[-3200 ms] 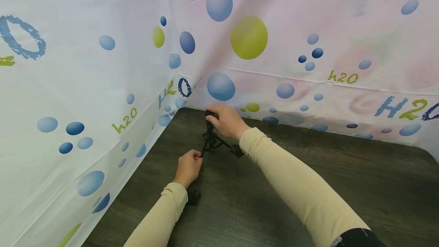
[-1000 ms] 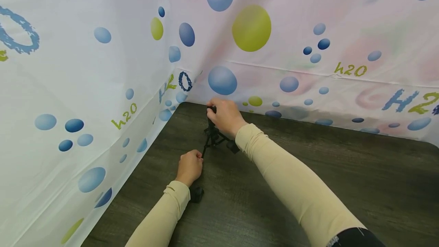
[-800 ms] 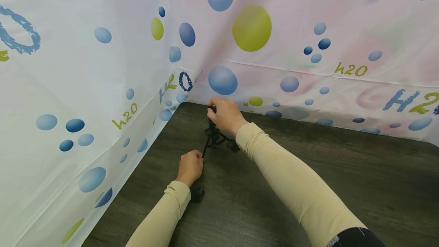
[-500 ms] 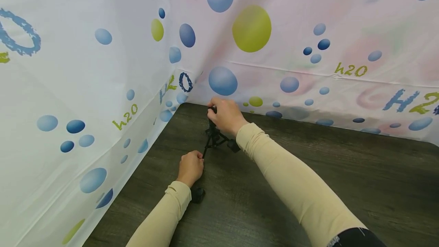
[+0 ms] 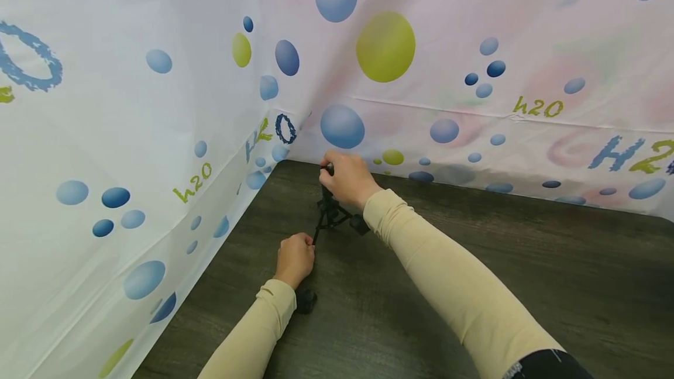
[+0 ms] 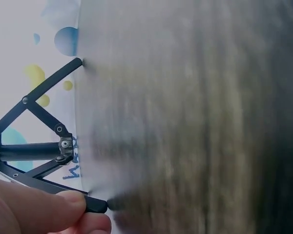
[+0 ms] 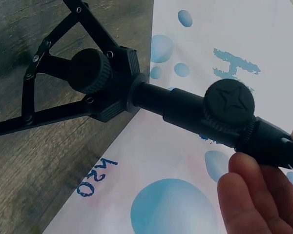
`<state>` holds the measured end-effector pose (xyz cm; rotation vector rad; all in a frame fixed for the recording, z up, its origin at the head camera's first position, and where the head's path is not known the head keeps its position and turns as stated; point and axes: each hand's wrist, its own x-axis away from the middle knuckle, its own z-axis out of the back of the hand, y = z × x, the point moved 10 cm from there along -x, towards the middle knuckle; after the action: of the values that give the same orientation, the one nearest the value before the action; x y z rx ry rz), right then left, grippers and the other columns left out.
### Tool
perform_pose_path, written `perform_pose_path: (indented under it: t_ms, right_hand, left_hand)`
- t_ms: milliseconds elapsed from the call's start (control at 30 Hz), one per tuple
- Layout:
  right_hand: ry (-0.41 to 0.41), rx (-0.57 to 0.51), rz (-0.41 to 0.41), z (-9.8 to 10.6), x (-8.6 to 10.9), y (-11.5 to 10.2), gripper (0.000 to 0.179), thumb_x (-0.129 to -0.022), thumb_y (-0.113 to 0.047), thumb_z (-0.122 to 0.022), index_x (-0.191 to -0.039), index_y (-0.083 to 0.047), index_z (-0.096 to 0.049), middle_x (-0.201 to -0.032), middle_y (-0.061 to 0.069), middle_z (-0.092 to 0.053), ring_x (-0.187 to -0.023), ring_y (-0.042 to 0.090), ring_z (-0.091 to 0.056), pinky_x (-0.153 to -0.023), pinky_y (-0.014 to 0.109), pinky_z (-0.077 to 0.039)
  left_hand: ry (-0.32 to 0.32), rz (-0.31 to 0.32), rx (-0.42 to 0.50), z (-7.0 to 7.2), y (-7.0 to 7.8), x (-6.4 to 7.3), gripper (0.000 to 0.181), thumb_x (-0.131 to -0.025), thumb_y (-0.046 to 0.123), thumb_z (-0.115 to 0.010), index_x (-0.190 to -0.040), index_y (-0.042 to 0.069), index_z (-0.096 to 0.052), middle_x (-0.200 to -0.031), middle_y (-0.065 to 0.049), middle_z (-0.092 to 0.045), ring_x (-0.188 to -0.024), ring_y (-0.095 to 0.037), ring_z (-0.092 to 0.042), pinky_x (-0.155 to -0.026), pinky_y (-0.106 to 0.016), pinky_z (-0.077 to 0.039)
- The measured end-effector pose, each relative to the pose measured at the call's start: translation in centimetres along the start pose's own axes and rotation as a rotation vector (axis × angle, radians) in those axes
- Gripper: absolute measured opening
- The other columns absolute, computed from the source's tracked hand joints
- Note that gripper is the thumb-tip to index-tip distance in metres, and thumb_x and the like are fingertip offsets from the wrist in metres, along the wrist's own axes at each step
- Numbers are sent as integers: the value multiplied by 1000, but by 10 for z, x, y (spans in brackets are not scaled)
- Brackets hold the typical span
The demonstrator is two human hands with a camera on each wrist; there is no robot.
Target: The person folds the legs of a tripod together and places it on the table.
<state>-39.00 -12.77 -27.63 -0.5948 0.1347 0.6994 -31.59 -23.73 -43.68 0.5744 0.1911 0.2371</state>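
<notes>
A small black tripod (image 5: 332, 212) stands on the dark wood table near its back left corner. My right hand (image 5: 348, 177) grips the top of its centre column from above; in the right wrist view the column (image 7: 185, 109) has a round knob (image 7: 229, 103) with a star on it, and fingers (image 7: 244, 195) curl below its upper end. My left hand (image 5: 295, 256) pinches one tripod leg near its foot. That leg (image 6: 95, 204) lies between thumb and finger in the left wrist view, where another leg (image 6: 53, 80) and its hinged braces are spread out.
The dark wood table (image 5: 411, 285) reaches forward and to the right. White sheeting printed with blue and green bubbles rises as a left wall (image 5: 116, 145) and a back wall (image 5: 447, 86), close behind the tripod. A black block (image 5: 305, 302) sits by my left wrist.
The head view has tilted down slightly since the oldest frame. Both hands keep the same hold on the tripod, and only small shifts show.
</notes>
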Motion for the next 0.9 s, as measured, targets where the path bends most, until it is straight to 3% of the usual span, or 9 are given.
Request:
perform_pose_path:
  t_ms: [400, 900]
  right_hand:
    - [-7, -19, -5, -2, 2, -2, 22, -102, -15, -54, -118, -4, -64, -91, 9, -67, -58, 18, -52, -61, 33, -45]
    - [-18, 0, -1, 0, 4, -2, 22, -102, -15, -53, -117, -4, -64, -95, 9, -68, -61, 18, -55, -63, 34, -47]
  left_hand:
    - [10, 4, 17, -2, 4, -2, 6, -92, 7, -71, -89, 1, -70, -83, -10, -69, -79, -30, -67, -75, -47, -54]
    - [3, 11, 34, -5, 5, -2, 6, -93, 7, -70, -91, 1, -70, -84, -10, -70, -80, -30, -67, -74, -47, -55]
